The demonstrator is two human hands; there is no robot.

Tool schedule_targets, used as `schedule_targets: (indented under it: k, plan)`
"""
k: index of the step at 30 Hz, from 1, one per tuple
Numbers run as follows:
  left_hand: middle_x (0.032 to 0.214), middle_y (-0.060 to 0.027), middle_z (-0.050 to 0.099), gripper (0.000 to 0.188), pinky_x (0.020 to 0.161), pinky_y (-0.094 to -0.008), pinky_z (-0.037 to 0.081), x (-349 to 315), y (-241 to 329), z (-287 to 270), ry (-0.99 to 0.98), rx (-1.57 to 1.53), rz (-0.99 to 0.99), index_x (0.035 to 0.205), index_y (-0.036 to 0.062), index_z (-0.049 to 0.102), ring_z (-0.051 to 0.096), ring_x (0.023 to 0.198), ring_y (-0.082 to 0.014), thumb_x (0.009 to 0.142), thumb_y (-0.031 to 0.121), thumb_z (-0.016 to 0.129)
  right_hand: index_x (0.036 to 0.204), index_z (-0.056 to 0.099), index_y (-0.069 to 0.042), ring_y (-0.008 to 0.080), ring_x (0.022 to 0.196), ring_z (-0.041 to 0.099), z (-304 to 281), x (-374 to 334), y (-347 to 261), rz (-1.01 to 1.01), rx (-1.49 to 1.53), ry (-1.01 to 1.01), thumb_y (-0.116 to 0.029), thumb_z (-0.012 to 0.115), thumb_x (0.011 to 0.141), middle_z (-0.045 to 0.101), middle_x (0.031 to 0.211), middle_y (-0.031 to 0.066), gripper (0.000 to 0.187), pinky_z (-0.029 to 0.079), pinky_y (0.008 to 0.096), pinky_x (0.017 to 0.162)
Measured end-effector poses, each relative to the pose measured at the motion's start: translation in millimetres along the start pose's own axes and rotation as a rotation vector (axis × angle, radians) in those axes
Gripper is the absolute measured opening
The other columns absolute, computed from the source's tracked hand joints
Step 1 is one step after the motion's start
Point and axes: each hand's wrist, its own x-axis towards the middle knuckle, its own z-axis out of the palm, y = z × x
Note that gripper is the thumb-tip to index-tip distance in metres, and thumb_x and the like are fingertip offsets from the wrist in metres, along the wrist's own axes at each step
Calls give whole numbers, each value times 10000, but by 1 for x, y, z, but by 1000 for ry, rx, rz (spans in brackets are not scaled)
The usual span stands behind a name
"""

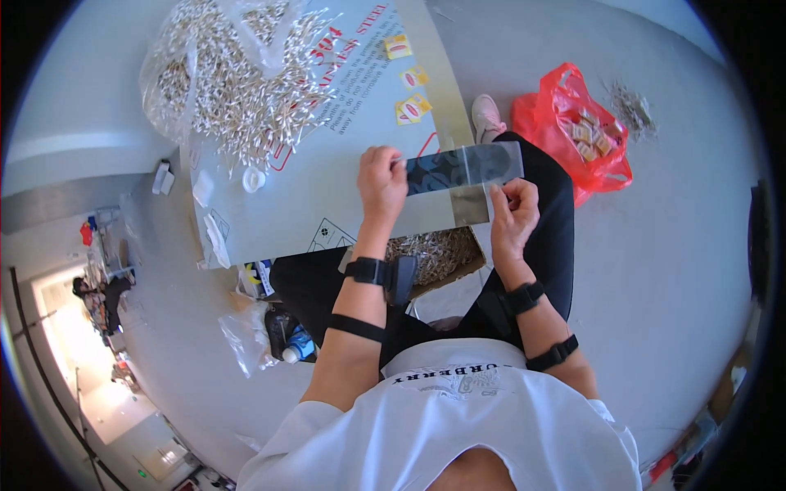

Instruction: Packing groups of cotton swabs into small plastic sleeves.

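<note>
My left hand [382, 184] is closed on one end of a flat plastic bag [463, 168], dark and patterned along most of its length with a clear right end. The bag stretches to the right over the table edge and my thigh. Just below its right end is my right hand [516, 219], fingers curled together in a pinch; whether they grip anything is too small to tell. Beyond my left hand, a big heap of cotton swabs [237, 98] spills from a clear bag onto the table [303, 192].
Small yellow-and-white packets [412, 109] lie along the table's right side. A white round lid-like piece [254, 179] sits left. Below the table edge, a box [442, 255] holds more swabs. On the floor, a red plastic bag [536, 114] contains packets. A blue-and-white bottle [296, 348] stands low left.
</note>
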Motion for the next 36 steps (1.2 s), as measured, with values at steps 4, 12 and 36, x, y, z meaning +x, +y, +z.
schedule_targets:
  k: [4,12,36]
  plan:
    - [870,-107,574,218,770,-412,475,-11,-40,-32,149,-35,-178,897,37,587,565,868,-317,710,-17,685,801,537,-44,109,667,447,11,0,-37,-111,42,-256,19,672,793,489,741,19,149,388,238,618]
    - [1062,-132,573,354,931,-435,404,23,-115,-93,248,233,-286,1037,48,597,509,1055,-323,707,40,726,795,551,-14,187,599,545,68,-34,-26,-179,-46,-669,13,670,785,544,722,86,122,443,295,555]
    - [1270,-121,507,583,1000,-441,380,13,-113,-111,-22,28,-180,1207,61,574,456,1175,-343,652,31,747,1152,620,-119,339,1137,497,240,57,-55,-716,-411,-842,-74,768,646,524,1201,134,529,464,412,934]
